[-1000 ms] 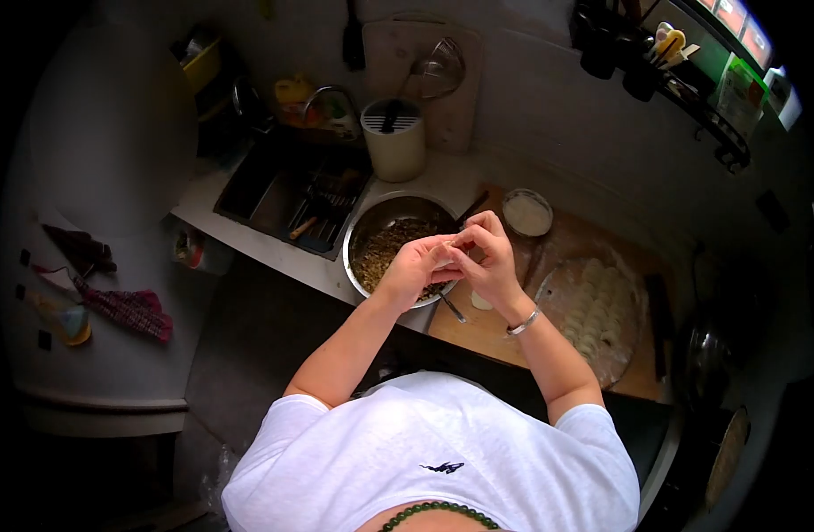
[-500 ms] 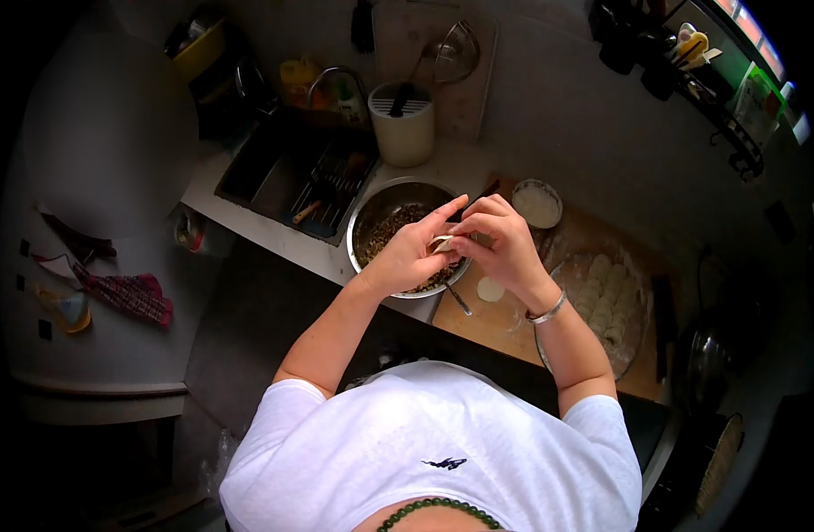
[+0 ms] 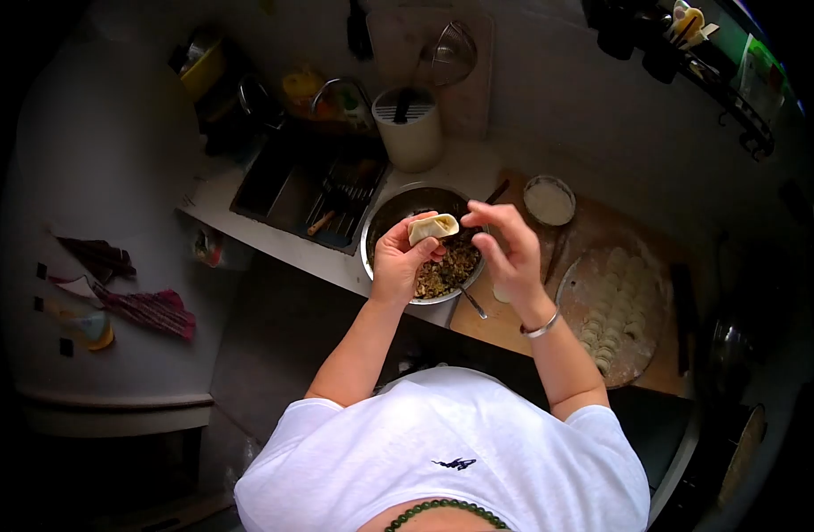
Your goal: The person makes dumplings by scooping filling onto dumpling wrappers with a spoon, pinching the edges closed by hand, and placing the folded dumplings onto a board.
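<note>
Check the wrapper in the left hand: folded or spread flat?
Folded: the wrapper in the left hand is bent over on itself, with an opening facing the right hand.

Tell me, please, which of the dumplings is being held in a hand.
The folded dumpling in the left hand; the other dumplings all lie in rows on the floured tray.

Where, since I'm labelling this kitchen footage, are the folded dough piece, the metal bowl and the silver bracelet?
Folded dough piece (image 3: 429, 230): head view, on its pale outer side.
Metal bowl (image 3: 405, 202): head view, on its inner wall.
Silver bracelet (image 3: 541, 326): head view, on the visible stretch of its band.
</note>
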Tool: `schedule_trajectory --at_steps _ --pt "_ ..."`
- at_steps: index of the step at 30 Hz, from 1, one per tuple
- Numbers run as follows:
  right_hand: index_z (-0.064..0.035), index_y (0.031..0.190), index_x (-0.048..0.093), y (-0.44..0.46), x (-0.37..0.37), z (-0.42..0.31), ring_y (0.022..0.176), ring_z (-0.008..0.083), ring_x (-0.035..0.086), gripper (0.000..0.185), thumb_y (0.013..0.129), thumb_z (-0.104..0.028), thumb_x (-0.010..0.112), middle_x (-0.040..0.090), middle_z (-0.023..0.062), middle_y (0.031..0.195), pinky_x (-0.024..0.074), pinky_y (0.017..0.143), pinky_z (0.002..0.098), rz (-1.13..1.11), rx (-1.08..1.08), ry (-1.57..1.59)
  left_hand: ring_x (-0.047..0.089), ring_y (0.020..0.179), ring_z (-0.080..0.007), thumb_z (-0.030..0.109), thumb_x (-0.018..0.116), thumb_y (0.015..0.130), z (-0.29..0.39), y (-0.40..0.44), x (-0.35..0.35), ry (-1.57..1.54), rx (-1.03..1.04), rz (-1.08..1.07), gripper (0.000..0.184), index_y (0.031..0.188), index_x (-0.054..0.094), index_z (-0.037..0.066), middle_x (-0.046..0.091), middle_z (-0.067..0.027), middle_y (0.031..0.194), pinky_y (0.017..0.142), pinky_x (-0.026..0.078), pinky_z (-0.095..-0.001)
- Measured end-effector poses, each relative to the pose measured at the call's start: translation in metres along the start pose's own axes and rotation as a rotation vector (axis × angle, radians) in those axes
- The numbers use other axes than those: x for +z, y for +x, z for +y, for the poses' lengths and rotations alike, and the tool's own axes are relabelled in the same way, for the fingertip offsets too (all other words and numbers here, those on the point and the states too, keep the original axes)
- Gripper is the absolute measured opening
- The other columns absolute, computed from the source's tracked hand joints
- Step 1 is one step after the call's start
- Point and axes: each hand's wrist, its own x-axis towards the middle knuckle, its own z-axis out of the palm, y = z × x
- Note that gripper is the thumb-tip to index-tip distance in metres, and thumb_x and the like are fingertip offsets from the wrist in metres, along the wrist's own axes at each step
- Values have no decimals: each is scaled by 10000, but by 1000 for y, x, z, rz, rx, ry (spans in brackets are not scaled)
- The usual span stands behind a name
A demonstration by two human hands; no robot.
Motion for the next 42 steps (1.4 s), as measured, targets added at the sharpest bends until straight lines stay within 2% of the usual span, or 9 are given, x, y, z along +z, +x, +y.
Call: schedule_trajectory --at_steps 6,10,12,16,19,22,29,35,42 --pt "-37 1127 583 -7 24 -8 888 242 554 425 716 -28 693 633 76 967 459 789 328 95 -30 -43 619 724 -113 47 660 805 1 -4 6 -62 -32 -35 355 1143 564 3 650 -85 963 647 526 -227" --pt "-31 1128 583 -11 24 -11 926 240 564 408 731 -9 679 641 86 1001 468 808 328 66 -107 -158 619 716 -111 56 648 819 -1 -7 6 -92 -27 7 319 1127 575 12 653 -76 938 647 525 -225" --pt "-23 1134 583 -15 27 -8 951 230 570 400 743 10 664 649 93 992 465 826 317 213 62 128 620 714 -110 59 644 824 -1 -8 7 -110 -35 18 308 1121 578 14 653 -72 926 645 525 -224" --pt "4 1119 579 -16 24 -8 957 180 598 327 796 40 619 617 101 1025 462 862 290 90 -91 -98 623 704 -107 65 646 825 0 -11 6 -105 -41 22 262 1078 593 23 654 -54 881 634 526 -222" --pt "3 1015 633 -15 28 -8 860 177 613 287 734 -2 693 632 95 939 482 763 267 333 132 87 622 693 -103 73 654 822 2 -12 8 -113 -48 34 234 1045 601 29 654 -46 863 626 526 -219" --pt "10 958 656 -18 31 -5 829 161 612 231 732 -1 698 626 87 922 482 745 252 227 225 155 621 683 -100 84 664 816 4 -15 10 -129 -63 39 225 1026 604 31 653 -43 856 621 526 -215" --pt "20 877 662 -20 37 -3 747 133 594 116 761 16 656 620 77 828 467 671 228 303 285 312 621 672 -106 86 670 809 4 -20 14 -94 -95 36 234 1026 599 37 652 -45 855 610 538 -223" --pt "25 853 657 -24 41 7 741 129 585 99 757 4 665 617 73 821 461 659 233 346 163 200 612 676 -94 61 664 813 5 -22 16 -59 -78 43 206 1009 608 27 644 -31 842 606 510 -207" --pt "17 838 664 -22 40 3 759 138 581 79 760 -1 661 614 71 841 455 681 239 313 232 226 609 680 -91 53 669 806 5 -21 15 -39 -68 -4 212 1009 612 28 645 -30 849 608 506 -205"
